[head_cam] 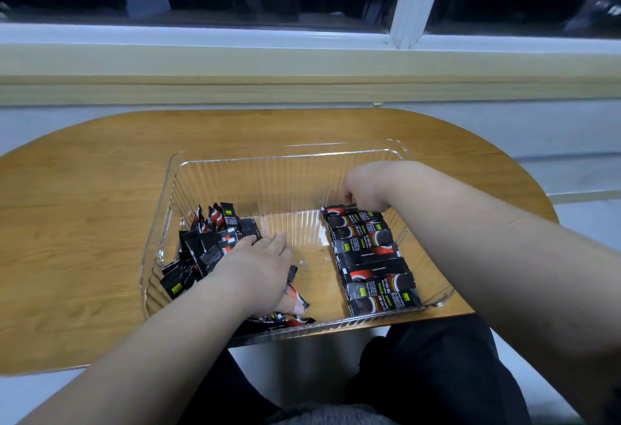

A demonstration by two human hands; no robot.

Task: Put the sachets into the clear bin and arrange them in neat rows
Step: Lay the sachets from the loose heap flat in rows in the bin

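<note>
- Clear bin (235,169) with ribbed walls sits on the wooden counter (84,189), near edge at the counter's near rim, just below a window sill.
- Right side of the bin: sachets lie flat in 1 neat row (371,261) running from far to near, each black with red and yellow-green marks, long sides touching or overlapping.
- Left side of the bin: loose pile of sachets (205,246), unsorted, several tilted up against the left wall, others flat.
- A few more sachets (285,319) lie along the near wall, partly hidden under the left forearm.
- Left hand (255,266) is palm down over the near edge of the loose pile; fingers spread and lying on the sachets. A sachet end shows at the thumb side, but grip cannot be told.
- Right hand (364,191) is at the far end of the neat row, wrist bent down, fingers curled narrow onto the farthest sachet (334,211); fingertips are mostly hidden.
- Middle strip of the bin floor between pile and row is bare.
</note>
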